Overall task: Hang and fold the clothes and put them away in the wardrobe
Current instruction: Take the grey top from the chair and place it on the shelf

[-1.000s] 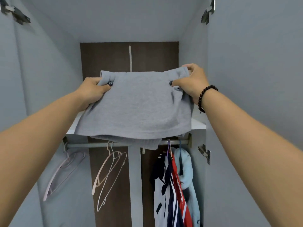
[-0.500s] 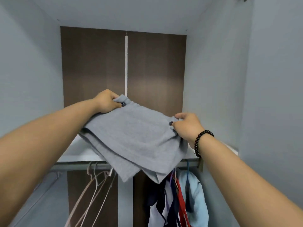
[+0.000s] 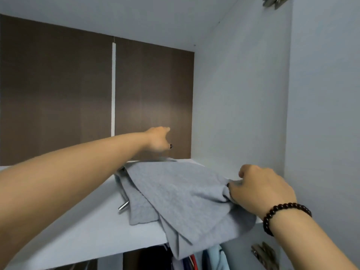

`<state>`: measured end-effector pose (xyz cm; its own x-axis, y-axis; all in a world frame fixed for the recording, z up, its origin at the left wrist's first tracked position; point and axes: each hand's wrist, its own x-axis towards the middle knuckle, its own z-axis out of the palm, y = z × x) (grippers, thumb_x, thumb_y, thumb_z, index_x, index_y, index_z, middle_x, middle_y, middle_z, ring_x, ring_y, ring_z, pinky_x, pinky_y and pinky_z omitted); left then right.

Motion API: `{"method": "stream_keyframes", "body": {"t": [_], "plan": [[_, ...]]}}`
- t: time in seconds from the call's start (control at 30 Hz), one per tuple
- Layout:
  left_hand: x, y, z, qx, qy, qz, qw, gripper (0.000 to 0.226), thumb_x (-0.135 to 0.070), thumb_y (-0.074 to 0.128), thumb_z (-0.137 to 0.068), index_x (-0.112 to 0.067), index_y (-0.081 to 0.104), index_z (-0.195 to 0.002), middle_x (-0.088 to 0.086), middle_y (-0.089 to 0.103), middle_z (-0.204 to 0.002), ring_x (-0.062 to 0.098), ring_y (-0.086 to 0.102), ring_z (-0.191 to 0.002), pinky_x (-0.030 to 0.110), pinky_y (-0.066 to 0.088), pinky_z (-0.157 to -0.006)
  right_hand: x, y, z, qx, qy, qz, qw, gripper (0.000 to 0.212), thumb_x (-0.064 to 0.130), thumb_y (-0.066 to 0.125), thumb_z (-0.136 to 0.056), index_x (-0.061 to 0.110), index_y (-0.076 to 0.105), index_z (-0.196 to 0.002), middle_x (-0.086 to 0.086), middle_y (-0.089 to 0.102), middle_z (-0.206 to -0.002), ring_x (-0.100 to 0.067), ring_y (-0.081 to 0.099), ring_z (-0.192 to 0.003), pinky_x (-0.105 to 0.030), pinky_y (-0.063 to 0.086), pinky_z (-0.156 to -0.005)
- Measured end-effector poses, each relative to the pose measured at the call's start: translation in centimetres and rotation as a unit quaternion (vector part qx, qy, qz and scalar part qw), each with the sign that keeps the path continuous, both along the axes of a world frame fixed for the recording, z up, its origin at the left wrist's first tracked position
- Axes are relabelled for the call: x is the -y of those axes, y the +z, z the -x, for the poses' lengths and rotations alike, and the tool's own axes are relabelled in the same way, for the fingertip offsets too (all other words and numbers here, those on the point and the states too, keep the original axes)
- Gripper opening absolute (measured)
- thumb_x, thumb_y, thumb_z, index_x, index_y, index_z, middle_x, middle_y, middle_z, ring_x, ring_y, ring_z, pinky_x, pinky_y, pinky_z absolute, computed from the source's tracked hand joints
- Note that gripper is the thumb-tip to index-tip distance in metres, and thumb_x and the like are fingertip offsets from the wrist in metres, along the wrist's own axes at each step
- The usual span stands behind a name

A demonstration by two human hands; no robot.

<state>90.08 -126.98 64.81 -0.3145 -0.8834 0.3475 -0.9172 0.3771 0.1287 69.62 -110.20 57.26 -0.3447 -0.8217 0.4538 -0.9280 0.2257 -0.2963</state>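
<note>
A person's right hand (image 3: 261,190) pinches the near corner of a folded grey knit garment (image 3: 181,193) half-lying on the pale wardrobe shelf (image 3: 78,227), the left hand (image 3: 158,140) raised beyond it, fingers hidden; pushing it fully on seemingly comes next.

We count: 1 folded grey garment (image 3: 181,193), 1 shelf (image 3: 83,227), 2 hands — left hand (image 3: 158,140) and right hand (image 3: 261,189). 1 bead bracelet (image 3: 284,212) on the right wrist. 2 metal hinges: upper hinge (image 3: 273,1), lower hinge (image 3: 263,254). 1 short metal peg (image 3: 123,206) on the shelf. Hanging clothes (image 3: 194,260) below: several, we can't get an exact count.
</note>
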Motion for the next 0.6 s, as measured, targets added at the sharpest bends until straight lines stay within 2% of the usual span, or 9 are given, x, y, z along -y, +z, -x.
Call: {"method": "stream_keyframes", "body": {"t": [0.07,0.1,0.17,0.2,0.3,0.37,0.43,0.5,0.6], "plan": [[-1.0,-0.3,-0.2,0.013,-0.003,-0.017,1.000,0.066,-0.037,0.047,-0.100,-0.011,0.019,-0.154,0.006,0.021,-0.161,0.025,0.023,-0.146,0.028,0.022,-0.114,-0.8,0.3,-0.9,-0.092,-0.022,0.029,0.995,0.030,0.036,0.051,-0.088,0.025,0.058,-0.114,-0.003,0.047,-0.112,-0.027,0.047,-0.106,-0.031,0.041,-0.072],[-1.8,-0.6,-0.6,0.028,0.000,-0.026,0.999,0.063,-0.040,0.043,-0.101,-0.012,0.020,-0.154,0.005,0.021,-0.161,0.024,0.022,-0.147,0.029,0.021,-0.114,-1.0,0.4,-1.5,-0.098,0.008,0.047,0.994,0.029,0.030,0.049,-0.090,0.025,0.058,-0.117,-0.003,0.043,-0.116,-0.026,0.044,-0.110,-0.031,0.042,-0.075],[-3.3,-1.8,-2.2,0.061,0.011,-0.060,0.996,0.062,-0.048,0.035,-0.101,-0.014,0.023,-0.153,0.005,0.022,-0.160,0.023,0.022,-0.146,0.031,0.019,-0.116,-1.2,0.5,-2.6,-0.059,0.133,0.059,0.988,0.033,0.015,0.044,-0.091,0.024,0.060,-0.118,-0.001,0.041,-0.120,-0.024,0.046,-0.113,-0.036,0.046,-0.088],[-3.8,-2.7,-3.4,0.065,0.018,-0.088,0.994,0.066,-0.056,0.031,-0.099,-0.017,0.025,-0.152,0.005,0.024,-0.160,0.023,0.024,-0.146,0.032,0.020,-0.117,-1.1,0.5,-3.2,-0.028,0.200,0.047,0.978,0.034,0.014,0.042,-0.092,0.025,0.060,-0.119,0.001,0.042,-0.122,-0.023,0.047,-0.115,-0.039,0.045,-0.096],[-5.4,-5.2,-6.6,-0.047,0.018,-0.180,0.982,0.093,-0.083,0.023,-0.077,-0.022,0.034,-0.148,0.000,0.036,-0.154,0.021,0.034,-0.140,0.039,0.024,-0.118,-0.3,-0.5,-5.2,0.006,0.300,-0.044,0.953,0.035,0.031,0.031,-0.099,0.032,0.053,-0.126,0.003,0.042,-0.132,-0.023,0.037,-0.130,-0.053,0.027,-0.111],[-5.7,-7.0,-7.1,-0.108,0.026,-0.188,0.976,0.096,-0.080,0.023,-0.080,-0.019,0.018,-0.154,-0.001,0.024,-0.160,0.020,0.024,-0.146,0.037,0.017,-0.120,0.5,-1.8,-6.2,-0.024,0.281,-0.102,0.954,0.040,0.039,0.022,-0.100,0.034,0.047,-0.131,0.001,0.040,-0.139,-0.031,0.025,-0.139,-0.064,0.012,-0.112],[-5.4,-8.6,-6.4,-0.123,0.033,-0.166,0.978,0.087,-0.072,0.020,-0.089,-0.018,0.006,-0.155,-0.001,0.016,-0.162,0.019,0.020,-0.147,0.031,0.015,-0.118,0.9,-2.8,-6.8,-0.046,0.242,-0.113,0.963,0.044,0.042,0.016,-0.099,0.033,0.043,-0.133,-0.001,0.038,-0.143,-0.035,0.018,-0.141,-0.069,0.003,-0.110],[-4.4,-9.4,-5.2,-0.137,0.018,-0.164,0.977,0.081,-0.067,0.021,-0.093,-0.017,0.006,-0.155,0.003,0.016,-0.162,0.019,0.020,-0.147,0.030,0.018,-0.114,1.2,-3.2,-7.0,-0.046,0.218,-0.104,0.969,0.044,0.043,0.015,-0.098,0.030,0.045,-0.127,-0.003,0.040,-0.139,-0.037,0.018,-0.141,-0.070,0.001,-0.109],[-2.4,-9.2,-3.4,-0.132,0.005,-0.188,0.973,0.076,-0.063,0.020,-0.096,-0.020,-0.002,-0.155,0.003,0.007,-0.163,0.019,0.011,-0.149,0.031,0.012,-0.117,1.9,-3.0,-6.6,-0.025,0.180,-0.115,0.977,0.045,0.042,0.016,-0.097,0.025,0.044,-0.128,-0.007,0.037,-0.142,-0.040,0.013,-0.142,-0.072,-0.001,-0.108]]}}
